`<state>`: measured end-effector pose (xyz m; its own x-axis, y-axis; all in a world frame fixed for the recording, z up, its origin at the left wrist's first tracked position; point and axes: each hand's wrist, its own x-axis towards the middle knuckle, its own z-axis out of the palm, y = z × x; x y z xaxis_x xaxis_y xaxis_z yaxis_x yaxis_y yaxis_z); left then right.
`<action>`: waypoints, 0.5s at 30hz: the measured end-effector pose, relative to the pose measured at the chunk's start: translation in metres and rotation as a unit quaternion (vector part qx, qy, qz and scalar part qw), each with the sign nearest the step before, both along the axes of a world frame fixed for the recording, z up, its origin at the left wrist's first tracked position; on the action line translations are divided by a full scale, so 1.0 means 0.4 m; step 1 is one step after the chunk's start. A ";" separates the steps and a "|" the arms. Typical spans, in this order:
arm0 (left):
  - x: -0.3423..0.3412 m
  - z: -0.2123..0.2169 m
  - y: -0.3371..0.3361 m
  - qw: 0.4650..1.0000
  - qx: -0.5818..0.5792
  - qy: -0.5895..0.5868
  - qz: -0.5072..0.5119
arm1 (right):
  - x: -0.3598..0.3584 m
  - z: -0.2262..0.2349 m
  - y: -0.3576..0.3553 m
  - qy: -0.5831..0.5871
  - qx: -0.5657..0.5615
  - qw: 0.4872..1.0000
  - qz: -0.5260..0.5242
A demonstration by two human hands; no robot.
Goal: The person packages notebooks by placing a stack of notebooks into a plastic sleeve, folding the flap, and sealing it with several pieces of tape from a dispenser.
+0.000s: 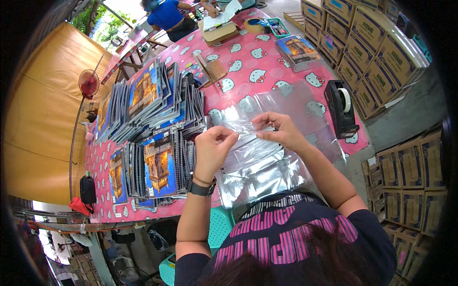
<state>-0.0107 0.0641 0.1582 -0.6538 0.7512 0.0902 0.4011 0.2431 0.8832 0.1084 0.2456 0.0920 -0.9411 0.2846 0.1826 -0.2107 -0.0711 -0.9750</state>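
In front of me on the pink table lies a pile of shiny clear plastic bags [260, 177]. My left hand [213, 147] pinches the upper edge of a plastic bag between thumb and index finger. Opposite it, my right hand [285, 132] is closed on the same edge, thumb against fingers, with the film stretched between the two hands. Glare blurs where one layer of film ends and another begins. Close by on the left stand tall stacks of spiral notebooks [145, 93] with blue and gold covers, some tilted and fanned out.
A black tape dispenser [339, 112] sits at the right edge. Farther off are a packed notebook stack [299, 51], a green tray [278, 27] and a tape roll [256, 25]. Brown cartons [372, 59] are piled at right. Another person in blue [168, 18] is beyond the table.
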 end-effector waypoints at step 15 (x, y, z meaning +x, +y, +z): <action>-0.042 -0.012 -0.048 0.975 0.150 -0.152 0.058 | -0.003 -0.022 0.016 -0.017 0.098 0.995 -0.027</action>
